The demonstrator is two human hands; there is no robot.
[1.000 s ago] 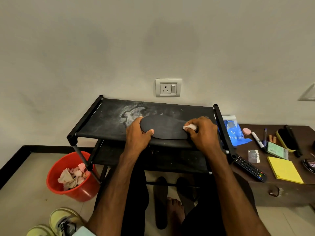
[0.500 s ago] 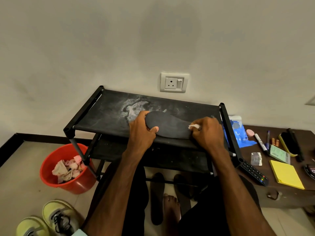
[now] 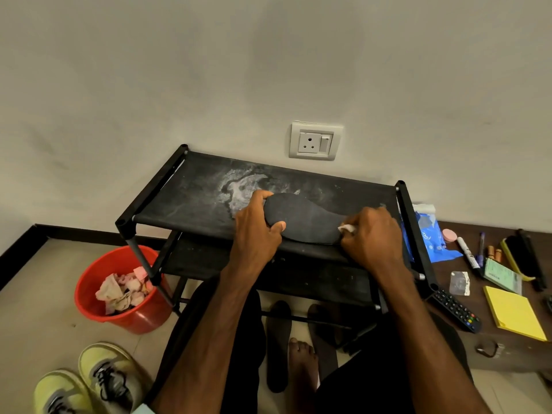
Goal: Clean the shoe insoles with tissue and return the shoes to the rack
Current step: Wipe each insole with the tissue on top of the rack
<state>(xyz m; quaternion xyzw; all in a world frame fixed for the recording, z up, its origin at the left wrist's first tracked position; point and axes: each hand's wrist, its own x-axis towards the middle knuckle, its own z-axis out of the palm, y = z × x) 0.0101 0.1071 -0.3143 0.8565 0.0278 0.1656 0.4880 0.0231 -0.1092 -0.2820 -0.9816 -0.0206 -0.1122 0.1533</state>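
Insole on the top shelf of a shoe rack standing against the wall.
Left hand holds its left end, and right hand, pinching tissue, is at its right end. Bucket on the floor left of the rack, sneakers before it. Low table with remote to the right, wall socket above.

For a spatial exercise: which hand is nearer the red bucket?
Left. The left hand lies up and right of the red bucket; the right hand lies farther right.
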